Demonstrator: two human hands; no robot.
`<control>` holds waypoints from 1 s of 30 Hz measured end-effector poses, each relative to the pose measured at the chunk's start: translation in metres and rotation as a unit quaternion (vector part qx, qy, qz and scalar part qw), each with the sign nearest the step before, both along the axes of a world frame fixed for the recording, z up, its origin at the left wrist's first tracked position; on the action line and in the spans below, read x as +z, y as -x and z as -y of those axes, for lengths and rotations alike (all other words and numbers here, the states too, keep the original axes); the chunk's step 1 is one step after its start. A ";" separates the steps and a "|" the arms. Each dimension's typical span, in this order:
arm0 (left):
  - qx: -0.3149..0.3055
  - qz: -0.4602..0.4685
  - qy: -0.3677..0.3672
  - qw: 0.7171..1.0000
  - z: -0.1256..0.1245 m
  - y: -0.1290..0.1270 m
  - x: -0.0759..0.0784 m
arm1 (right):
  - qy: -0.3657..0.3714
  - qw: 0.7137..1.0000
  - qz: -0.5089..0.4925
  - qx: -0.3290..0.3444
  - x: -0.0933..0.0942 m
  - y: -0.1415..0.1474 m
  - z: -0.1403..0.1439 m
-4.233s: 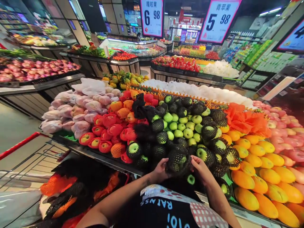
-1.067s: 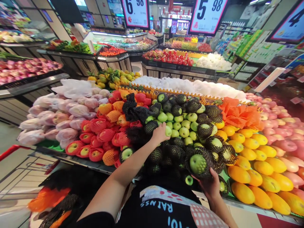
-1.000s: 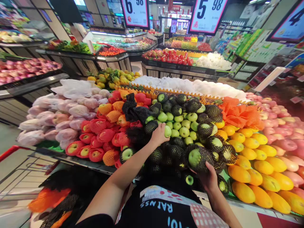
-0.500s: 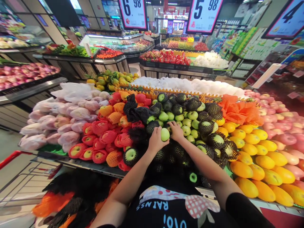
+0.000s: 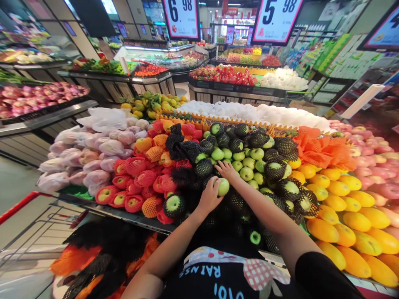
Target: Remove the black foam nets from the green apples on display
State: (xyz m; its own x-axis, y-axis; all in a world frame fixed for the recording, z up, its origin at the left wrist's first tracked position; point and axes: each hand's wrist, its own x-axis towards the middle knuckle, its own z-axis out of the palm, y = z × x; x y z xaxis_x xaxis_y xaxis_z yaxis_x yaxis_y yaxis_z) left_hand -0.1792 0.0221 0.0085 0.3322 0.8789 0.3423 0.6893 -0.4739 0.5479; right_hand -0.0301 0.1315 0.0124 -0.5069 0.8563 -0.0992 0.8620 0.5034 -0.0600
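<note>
Display edge beside cart (left hand grips green apple).

You have onions at left, price signs along the top, yellow fruit lower right, a red-handled cart lower left.

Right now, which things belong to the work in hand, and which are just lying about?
In the work:
left hand, holding a green apple
right hand, fingers spread by the bare apples
black-netted apples around the hands

Just about:
red-netted apples
yellow fruit
red-handled cart
price signs
</note>
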 end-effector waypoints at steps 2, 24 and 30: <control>-0.031 0.010 -0.002 0.999 0.007 0.001 -0.002 | 0.011 1.000 -0.003 0.011 0.003 -0.003 -0.001; 0.165 -0.044 -0.060 0.983 -0.010 0.079 0.029 | 0.024 0.938 -0.344 0.015 0.079 -0.046 0.148; 0.189 -0.164 0.039 0.967 -0.028 0.126 0.019 | 0.086 0.899 -0.428 -0.041 0.061 -0.082 0.206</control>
